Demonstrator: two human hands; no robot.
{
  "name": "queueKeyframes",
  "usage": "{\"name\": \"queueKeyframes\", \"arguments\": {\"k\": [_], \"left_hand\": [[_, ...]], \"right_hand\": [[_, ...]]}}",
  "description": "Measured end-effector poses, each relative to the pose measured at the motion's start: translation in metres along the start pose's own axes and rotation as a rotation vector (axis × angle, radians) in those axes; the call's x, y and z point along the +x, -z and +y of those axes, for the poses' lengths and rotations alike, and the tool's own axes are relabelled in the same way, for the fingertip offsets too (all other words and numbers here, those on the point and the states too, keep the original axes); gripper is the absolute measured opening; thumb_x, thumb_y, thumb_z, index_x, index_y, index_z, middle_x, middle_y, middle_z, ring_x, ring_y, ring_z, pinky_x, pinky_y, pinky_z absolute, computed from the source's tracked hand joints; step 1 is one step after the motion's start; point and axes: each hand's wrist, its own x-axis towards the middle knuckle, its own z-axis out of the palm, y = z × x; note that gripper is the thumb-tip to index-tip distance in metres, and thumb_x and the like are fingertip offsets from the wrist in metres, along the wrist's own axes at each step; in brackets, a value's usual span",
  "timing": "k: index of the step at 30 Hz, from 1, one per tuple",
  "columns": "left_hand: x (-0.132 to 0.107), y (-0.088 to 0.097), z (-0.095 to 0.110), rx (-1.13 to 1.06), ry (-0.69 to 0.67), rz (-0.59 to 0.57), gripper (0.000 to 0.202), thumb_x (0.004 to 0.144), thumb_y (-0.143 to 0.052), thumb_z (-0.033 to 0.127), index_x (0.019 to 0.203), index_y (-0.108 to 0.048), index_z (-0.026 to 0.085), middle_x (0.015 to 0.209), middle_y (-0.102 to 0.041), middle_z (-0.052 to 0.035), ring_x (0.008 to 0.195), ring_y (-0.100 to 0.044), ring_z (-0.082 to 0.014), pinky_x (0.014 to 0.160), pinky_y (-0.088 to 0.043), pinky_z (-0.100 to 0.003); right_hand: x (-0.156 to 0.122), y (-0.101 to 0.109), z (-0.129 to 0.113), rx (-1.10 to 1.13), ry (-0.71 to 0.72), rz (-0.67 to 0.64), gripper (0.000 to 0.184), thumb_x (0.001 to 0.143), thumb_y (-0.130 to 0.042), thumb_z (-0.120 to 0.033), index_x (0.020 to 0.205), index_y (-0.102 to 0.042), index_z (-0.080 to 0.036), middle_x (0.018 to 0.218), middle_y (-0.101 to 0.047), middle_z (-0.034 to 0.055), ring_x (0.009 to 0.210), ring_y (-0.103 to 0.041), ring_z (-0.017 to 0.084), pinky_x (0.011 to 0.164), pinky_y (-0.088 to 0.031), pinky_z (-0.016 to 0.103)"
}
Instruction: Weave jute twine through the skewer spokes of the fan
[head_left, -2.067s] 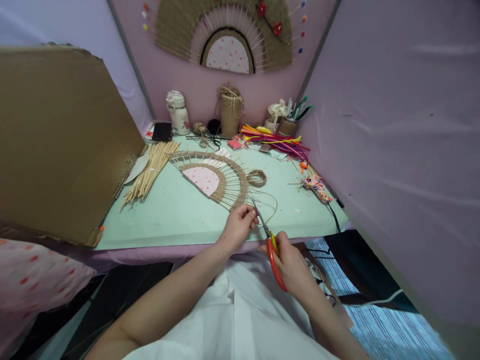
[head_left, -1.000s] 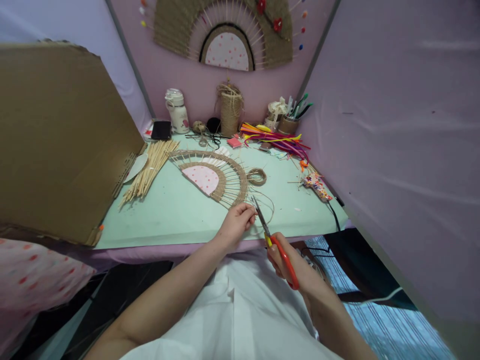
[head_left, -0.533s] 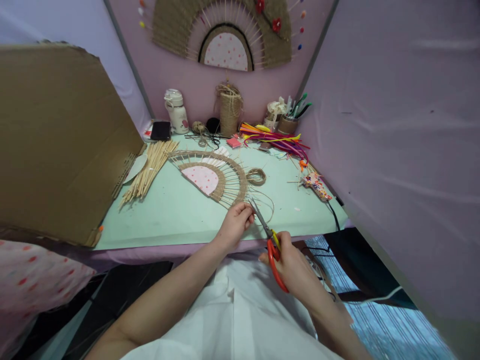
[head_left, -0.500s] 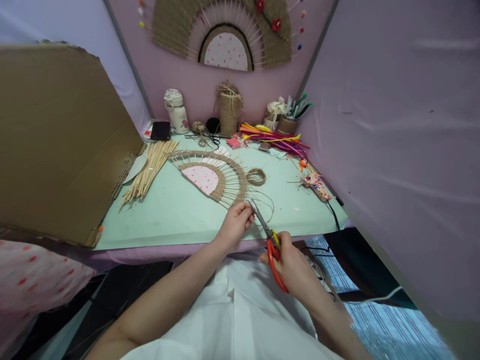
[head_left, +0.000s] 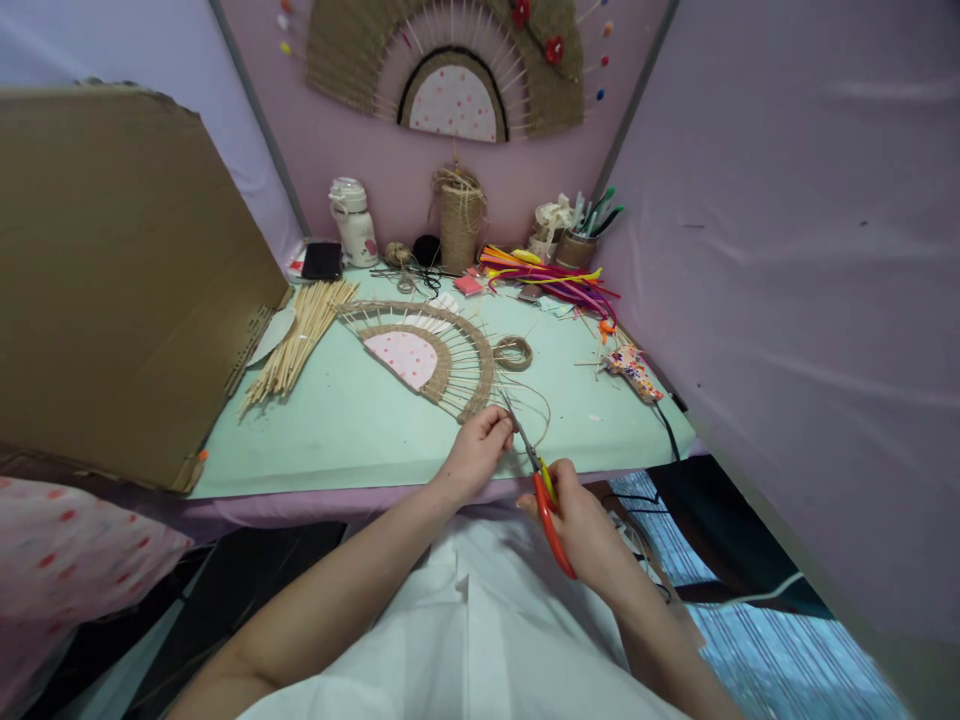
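Observation:
My right hand (head_left: 581,520) grips scissors (head_left: 553,525) with red and yellow handles by their loops. Their blades look close together and point up and away, tips beside the fingers of my left hand (head_left: 480,450). That hand pinches the jute twine (head_left: 550,415) at the near right end of a half-round fan (head_left: 480,375); the exact pinch point is hidden by the fingers. Thin sticks fan out through the weave, around a white half-disc with pink dots (head_left: 405,357). A coil of twine (head_left: 513,353) lies against the fan's right side.
A bundle of sticks (head_left: 300,340) lies left, beside a large cardboard sheet (head_left: 127,290). Behind are a bottle (head_left: 352,222), a twine roll (head_left: 459,220) and colourful pipe cleaners (head_left: 551,275). On the right lies a patterned glue gun (head_left: 634,370) with its cord. A larger fan (head_left: 450,75) hangs on the wall.
The scissor blades have drawn closer together beside my left fingers. My left hand has shifted slightly right. The fan and coil have stayed in place.

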Motion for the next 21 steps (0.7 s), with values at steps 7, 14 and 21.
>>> {"name": "queueKeyframes", "arguments": {"k": [7,14,21], "left_hand": [[0.001,0.001,0.002,-0.078,0.052,-0.064,0.016,0.08,-0.05,0.026,0.067,-0.044,0.019,0.052,-0.038,0.0065,0.044,-0.028,-0.0068,0.044,-0.02,-0.022],[0.001,0.003,0.006,-0.179,0.125,-0.089,0.015,0.078,-0.053,0.028,0.069,-0.047,0.017,0.052,-0.039,0.0064,0.044,-0.027,-0.0053,0.044,-0.019,-0.02],[0.001,0.005,0.011,-0.288,0.212,-0.096,0.013,0.072,-0.056,0.026,0.068,-0.049,0.016,0.051,-0.041,0.0059,0.041,-0.026,-0.0036,0.042,-0.015,-0.019]], "right_hand": [[0.001,-0.004,0.007,0.185,0.09,-0.02,0.021,0.085,-0.043,-0.04,0.079,-0.031,-0.023,0.063,-0.049,-0.0036,0.057,-0.044,0.015,0.054,-0.031,0.025],[0.005,-0.008,0.014,0.238,0.141,0.029,0.025,0.083,-0.047,-0.041,0.075,-0.032,-0.023,0.061,-0.048,-0.0041,0.056,-0.042,0.014,0.054,-0.032,0.025],[0.003,-0.003,0.015,0.414,0.081,-0.005,0.024,0.083,-0.046,-0.043,0.076,-0.035,-0.023,0.053,-0.038,-0.0083,0.045,-0.034,0.01,0.045,-0.029,0.022]]}}
